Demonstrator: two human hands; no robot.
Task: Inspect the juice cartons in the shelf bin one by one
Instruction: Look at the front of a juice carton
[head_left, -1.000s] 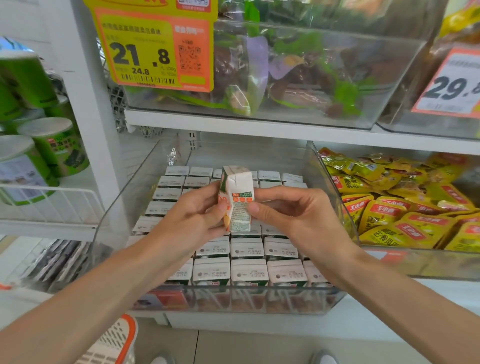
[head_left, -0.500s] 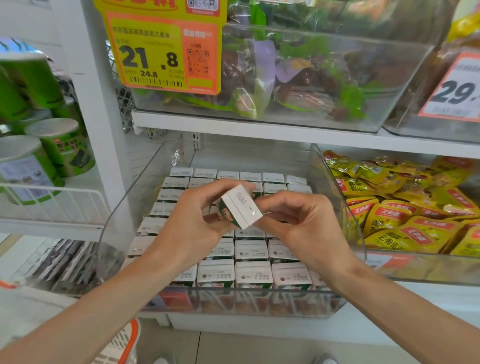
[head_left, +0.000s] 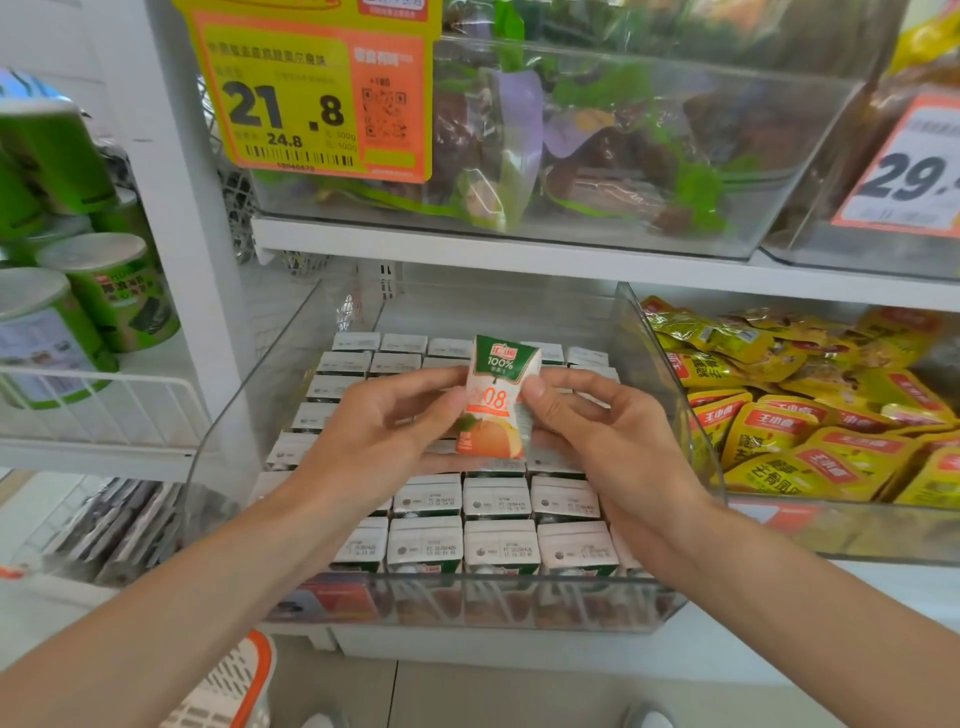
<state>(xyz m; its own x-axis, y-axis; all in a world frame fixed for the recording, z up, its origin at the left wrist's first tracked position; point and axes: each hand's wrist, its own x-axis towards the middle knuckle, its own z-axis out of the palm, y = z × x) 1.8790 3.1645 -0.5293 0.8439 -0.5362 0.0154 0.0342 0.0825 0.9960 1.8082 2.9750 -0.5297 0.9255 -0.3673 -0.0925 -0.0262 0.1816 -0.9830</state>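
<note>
i hold one juice carton (head_left: 496, 402) upright above the clear bin (head_left: 652, 364), pinched between my left hand (head_left: 382, 434) and right hand (head_left: 597, 436). only fingertips grip it, so it could slip onto the packed cartons (head_left: 498, 525) below.

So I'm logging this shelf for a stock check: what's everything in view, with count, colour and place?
held carton: one, white, green and orange, upright above the bin
binned cartons: many, white tops, rows in the clear bin
clear bin: one, transparent, middle shelf
yellow packets: many, yellow and red, bin at right
green cans: several, green, left shelf
yellow price tag: one, yellow and orange, upper bin front
white price tag: one, white and orange, upper right
bagged snacks: several, green, purple, brown, upper bin
basket: one, white and orange, bottom left
left hand: one, pinches the held carton's left side
right hand: one, pinches its right side
</note>
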